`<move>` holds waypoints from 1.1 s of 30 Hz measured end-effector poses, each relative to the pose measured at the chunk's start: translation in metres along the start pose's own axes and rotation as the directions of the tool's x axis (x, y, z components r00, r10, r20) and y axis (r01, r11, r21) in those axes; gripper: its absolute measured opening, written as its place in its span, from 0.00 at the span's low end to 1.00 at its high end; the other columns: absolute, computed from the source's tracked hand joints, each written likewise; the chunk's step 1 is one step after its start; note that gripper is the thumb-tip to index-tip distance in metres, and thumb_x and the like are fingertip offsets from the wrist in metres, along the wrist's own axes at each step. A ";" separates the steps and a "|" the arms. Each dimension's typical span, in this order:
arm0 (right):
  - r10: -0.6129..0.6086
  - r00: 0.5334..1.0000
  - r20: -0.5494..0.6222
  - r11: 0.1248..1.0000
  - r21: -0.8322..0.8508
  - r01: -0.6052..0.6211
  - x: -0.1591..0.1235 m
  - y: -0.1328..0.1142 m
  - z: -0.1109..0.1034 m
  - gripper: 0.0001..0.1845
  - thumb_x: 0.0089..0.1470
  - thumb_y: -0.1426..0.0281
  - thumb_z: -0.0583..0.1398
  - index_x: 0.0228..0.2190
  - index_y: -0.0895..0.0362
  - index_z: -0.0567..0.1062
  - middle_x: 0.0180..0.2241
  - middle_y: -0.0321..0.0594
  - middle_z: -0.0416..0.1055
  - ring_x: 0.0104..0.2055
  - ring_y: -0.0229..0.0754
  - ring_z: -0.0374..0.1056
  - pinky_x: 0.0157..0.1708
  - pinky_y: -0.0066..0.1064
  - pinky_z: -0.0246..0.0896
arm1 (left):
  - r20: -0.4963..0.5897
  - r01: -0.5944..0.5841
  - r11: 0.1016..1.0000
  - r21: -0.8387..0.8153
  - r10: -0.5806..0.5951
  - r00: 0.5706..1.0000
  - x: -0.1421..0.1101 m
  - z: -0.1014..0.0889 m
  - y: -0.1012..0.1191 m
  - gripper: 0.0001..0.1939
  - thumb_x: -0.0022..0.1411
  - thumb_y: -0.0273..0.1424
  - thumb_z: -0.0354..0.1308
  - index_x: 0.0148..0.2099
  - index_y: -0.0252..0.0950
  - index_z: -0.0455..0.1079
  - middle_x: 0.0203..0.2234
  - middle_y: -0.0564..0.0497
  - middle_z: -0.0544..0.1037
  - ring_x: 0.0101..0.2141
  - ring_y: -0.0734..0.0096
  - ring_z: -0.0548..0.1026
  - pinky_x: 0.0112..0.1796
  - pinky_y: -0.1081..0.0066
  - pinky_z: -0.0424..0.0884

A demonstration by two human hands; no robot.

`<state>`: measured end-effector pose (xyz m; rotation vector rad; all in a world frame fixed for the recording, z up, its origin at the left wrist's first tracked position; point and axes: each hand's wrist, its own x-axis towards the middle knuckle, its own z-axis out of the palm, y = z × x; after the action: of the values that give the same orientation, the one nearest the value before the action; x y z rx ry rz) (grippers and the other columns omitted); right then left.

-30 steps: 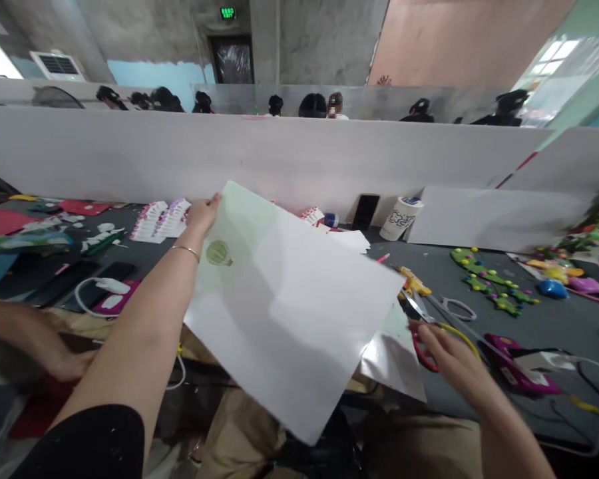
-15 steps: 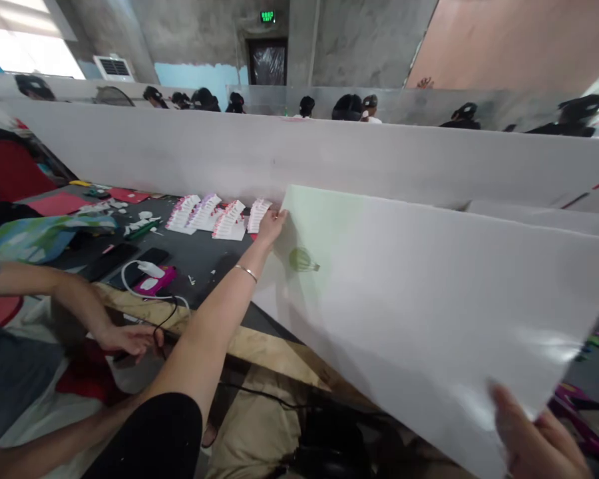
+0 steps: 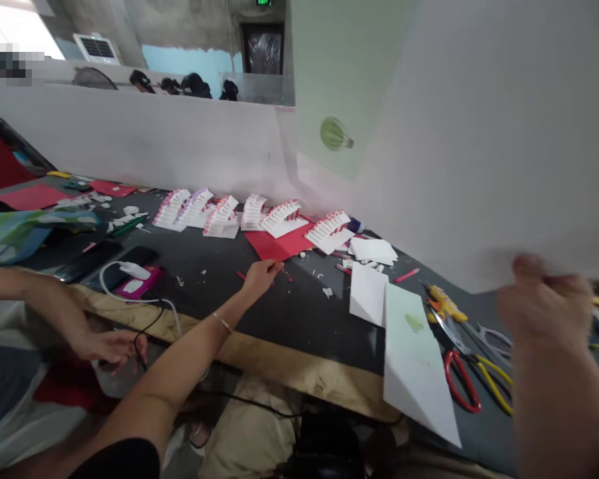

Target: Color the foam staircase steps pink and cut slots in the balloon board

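My right hand (image 3: pixel 544 299) is closed on the lower edge of a large white paper sheet (image 3: pixel 469 146), which is raised and has a pale green band with a green hot-air balloon picture. Over the dark table, my left hand (image 3: pixel 263 278) is apart from the sheet with its fingertips pinched together. What they hold, if anything, is too small to make out. Just beyond it lies red paper (image 3: pixel 274 246) with small folded white paper stair shapes (image 3: pixel 282 216) on and beside it. A smaller white and green card (image 3: pixel 414 359) lies to the right of my left hand.
Red-handled scissors (image 3: pixel 462 382), a yellow-handled tool (image 3: pixel 494 382) and a yellow glue gun (image 3: pixel 446 303) lie below the sheet. A purple power bank (image 3: pixel 138 283) with a white cable sits left. A co-worker's hand (image 3: pixel 110 349) is at the table's front edge. A white partition (image 3: pixel 180 140) stands behind.
My left hand has let go of the sheet and come down nearer the table's front. My right hand has lifted the sheet upward, uncovering the card, scissors and more stair shapes.
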<state>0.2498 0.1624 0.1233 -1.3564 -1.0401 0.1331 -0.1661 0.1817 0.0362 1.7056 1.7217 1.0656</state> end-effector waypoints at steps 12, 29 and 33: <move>-0.114 0.957 0.268 0.903 0.430 -0.013 0.058 -0.027 0.248 0.14 0.43 0.56 0.63 0.29 0.52 0.72 0.35 0.47 0.77 0.36 0.45 0.72 0.37 0.40 0.70 | -0.133 0.005 0.988 0.155 0.016 0.991 -0.020 0.002 -0.042 0.16 0.67 0.38 0.46 0.34 0.44 0.75 0.19 0.57 0.78 0.25 0.68 0.76 0.59 0.53 0.57; -0.013 0.787 0.616 0.991 0.112 -0.071 0.060 0.000 0.460 0.16 0.56 0.56 0.59 0.39 0.55 0.70 0.35 0.46 0.74 0.44 0.51 0.72 0.47 0.46 0.67 | -0.051 -0.064 0.971 0.230 0.078 0.996 -0.021 0.000 -0.048 0.09 0.63 0.35 0.51 0.39 0.49 0.73 0.28 0.54 0.82 0.31 0.61 0.79 0.60 0.44 0.58; 0.010 0.802 0.597 0.997 0.060 -0.057 0.059 0.013 0.449 0.11 0.55 0.57 0.59 0.32 0.51 0.68 0.29 0.43 0.71 0.43 0.53 0.70 0.48 0.48 0.64 | -0.114 -0.010 0.984 0.180 0.031 0.993 0.035 -0.033 -0.043 0.15 0.60 0.39 0.54 0.50 0.46 0.69 0.44 0.46 0.81 0.45 0.56 0.78 0.53 0.52 0.69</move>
<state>-0.0114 0.5303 0.0821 -1.2889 -1.5198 0.6589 -0.2217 0.2134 0.0269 1.8042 1.9283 1.0663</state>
